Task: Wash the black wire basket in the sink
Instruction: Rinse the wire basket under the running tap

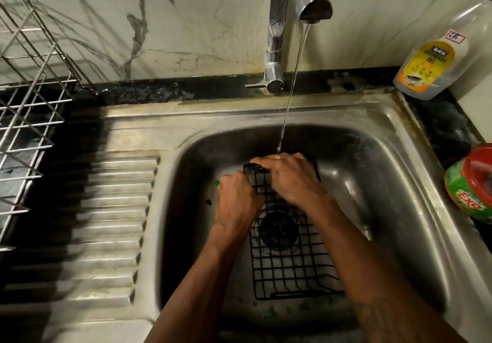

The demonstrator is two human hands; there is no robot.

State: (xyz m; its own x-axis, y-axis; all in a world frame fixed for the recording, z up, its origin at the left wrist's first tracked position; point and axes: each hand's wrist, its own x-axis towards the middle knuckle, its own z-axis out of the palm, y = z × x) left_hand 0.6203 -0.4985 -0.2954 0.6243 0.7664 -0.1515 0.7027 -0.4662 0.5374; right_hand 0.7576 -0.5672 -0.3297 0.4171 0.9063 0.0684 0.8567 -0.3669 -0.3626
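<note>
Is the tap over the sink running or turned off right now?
Running. A thin stream of water falls from the tap spout and lands on the right hand at the far edge of the black wire basket.

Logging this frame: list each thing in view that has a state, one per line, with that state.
Tap: running, thin stream falling onto the right hand.
Black wire basket: in the sink, over the drain, held at its far end.
Left hand: closed on the basket's left edge.
Right hand: laid over the basket's far rim, wet.
Sink: wet, green bits on the bottom.
Dishwash gel bottle: upright, nearly empty.
Dish rack: nothing visible in it.
</note>
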